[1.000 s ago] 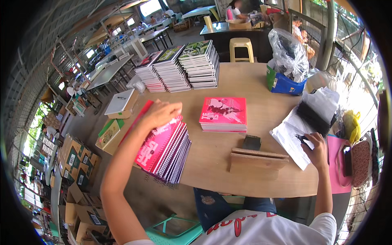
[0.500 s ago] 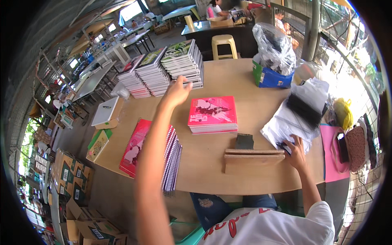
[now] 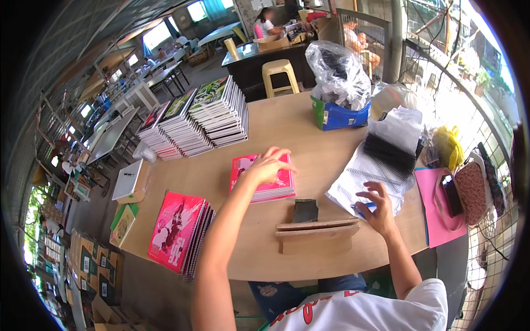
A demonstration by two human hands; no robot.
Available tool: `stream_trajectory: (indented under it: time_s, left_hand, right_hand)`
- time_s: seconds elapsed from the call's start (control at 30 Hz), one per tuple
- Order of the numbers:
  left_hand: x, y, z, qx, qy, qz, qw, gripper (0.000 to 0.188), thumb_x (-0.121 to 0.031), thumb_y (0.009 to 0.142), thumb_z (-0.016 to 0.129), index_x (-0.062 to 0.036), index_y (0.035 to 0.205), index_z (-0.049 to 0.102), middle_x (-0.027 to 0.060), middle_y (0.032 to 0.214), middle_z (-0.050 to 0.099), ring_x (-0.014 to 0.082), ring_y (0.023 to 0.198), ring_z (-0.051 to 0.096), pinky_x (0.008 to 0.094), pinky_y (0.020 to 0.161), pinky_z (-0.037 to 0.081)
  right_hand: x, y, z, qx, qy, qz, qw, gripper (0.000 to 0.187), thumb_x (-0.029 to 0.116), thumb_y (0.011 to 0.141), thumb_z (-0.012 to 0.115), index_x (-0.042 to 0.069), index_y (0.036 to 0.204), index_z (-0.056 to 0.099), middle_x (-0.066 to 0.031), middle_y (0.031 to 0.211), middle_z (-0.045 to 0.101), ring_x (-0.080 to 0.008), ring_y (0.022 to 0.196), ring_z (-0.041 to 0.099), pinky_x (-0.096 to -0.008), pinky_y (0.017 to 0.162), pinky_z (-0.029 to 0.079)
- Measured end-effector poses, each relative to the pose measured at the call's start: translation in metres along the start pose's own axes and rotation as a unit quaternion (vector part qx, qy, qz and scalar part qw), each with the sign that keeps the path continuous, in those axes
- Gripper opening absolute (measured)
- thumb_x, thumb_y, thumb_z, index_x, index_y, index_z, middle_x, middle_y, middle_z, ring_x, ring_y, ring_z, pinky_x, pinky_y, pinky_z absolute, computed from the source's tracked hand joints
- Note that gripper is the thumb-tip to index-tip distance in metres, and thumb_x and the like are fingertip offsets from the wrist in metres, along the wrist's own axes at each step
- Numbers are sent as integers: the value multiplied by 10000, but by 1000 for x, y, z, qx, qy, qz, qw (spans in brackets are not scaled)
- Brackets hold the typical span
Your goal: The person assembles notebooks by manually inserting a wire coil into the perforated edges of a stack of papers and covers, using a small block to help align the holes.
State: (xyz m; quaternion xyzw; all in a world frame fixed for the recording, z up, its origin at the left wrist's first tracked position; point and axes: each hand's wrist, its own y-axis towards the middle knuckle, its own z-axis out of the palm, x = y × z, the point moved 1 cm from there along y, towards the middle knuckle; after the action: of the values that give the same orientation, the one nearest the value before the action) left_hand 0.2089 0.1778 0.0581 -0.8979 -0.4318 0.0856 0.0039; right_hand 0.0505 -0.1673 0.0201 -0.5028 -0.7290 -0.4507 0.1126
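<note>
My left hand [image 3: 269,166] is over a low stack of pink-covered notebooks [image 3: 281,193] mid-table, fingers spread; it hides part of the top cover. My right hand [image 3: 378,212] is curled around a small blue-handled tool [image 3: 363,207] above white sheets [image 3: 345,190] at the right; its exact kind is not clear. Black binding coils [image 3: 389,157] lie on these sheets. Front left, a leaning pile of spiral-bound pink notebooks [image 3: 175,234] lies near the table edge. Before me stands a brown wooden block [image 3: 317,234], with a small dark piece [image 3: 305,211] behind it.
Tall stacks of notebooks [image 3: 218,110] stand at the back left. A blue and green box [image 3: 345,117] bulges with clear plastic at the back right. A pink folder [image 3: 439,209], a phone [image 3: 452,196] and a woven pouch [image 3: 473,190] lie far right. Beyond is a stool [image 3: 280,69].
My left hand has come down and right, from near the tall stacks to over the middle pink notebooks. My right hand has curled around the blue-handled tool. The whole view has shifted.
</note>
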Motion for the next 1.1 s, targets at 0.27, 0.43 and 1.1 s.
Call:
stream_trajectory:
  time_s: [0.27,0.43,1.1]
  left_hand:
    - [27,55,10,117,-24,27,992,464,-224,635,896,-303,1071,758,-72,1234,649,242,1367,446,567,1166,280]
    - [-16,37,-64,-80,-16,-2,997,308,-215,678,879,-163,906,678,21,1131,677,258,1140,601,595,1184,220]
    - [-62,-207,79,-568,-577,-78,581,370,-23,927,721,-23,1216,489,56,1096,630,121,981,607,284,940,482]
  right_hand:
    - [-8,-25,-29,-43,45,71,995,214,26,760,791,58,970,761,-140,1127,655,-295,980,659,-380,852,534]
    - [11,-7,-25,-76,46,30,996,427,62,759,815,39,1169,698,-165,1205,632,-330,1106,623,-402,958,498]
    - [133,33,75,91,238,-77,964,208,-21,828,754,13,1032,729,-107,745,624,-181,583,521,-309,545,430]
